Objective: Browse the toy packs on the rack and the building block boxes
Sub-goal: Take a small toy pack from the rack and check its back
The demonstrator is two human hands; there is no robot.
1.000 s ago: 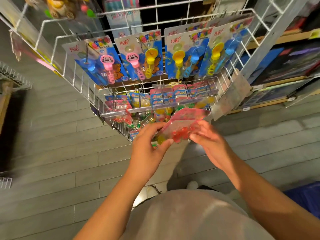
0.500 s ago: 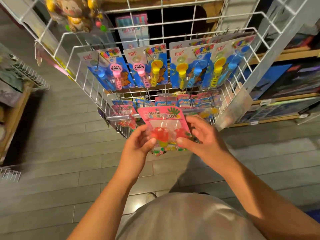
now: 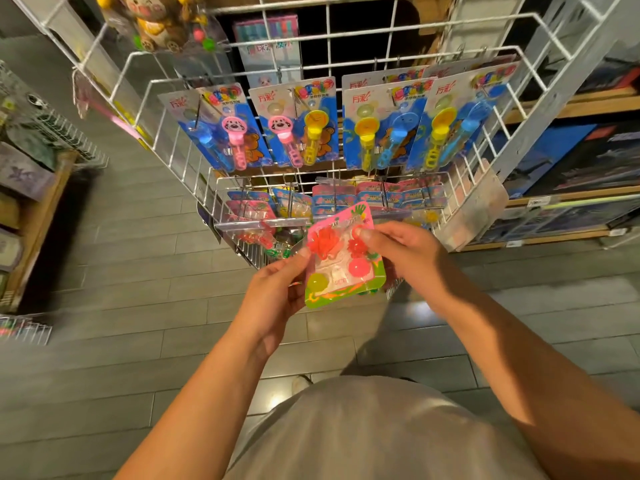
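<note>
Head view: both hands [image 3: 277, 292] [image 3: 408, 251] hold blister pack [image 3: 343, 268] w/ toys.

Two hands, the left hand [image 3: 273, 289] and the right hand [image 3: 401, 251], held one pink toy pack [image 3: 341, 258]. Four blue toy cards [image 3: 296, 123] hung in the front row of one white wire rack [image 3: 519, 109]. One plush toy [image 3: 152, 19] hung above.

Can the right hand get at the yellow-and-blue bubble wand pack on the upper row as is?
Probably not at once: the right hand pinches the pink toy pack together with the left hand. The path up to the wand pack looks unobstructed.
</note>
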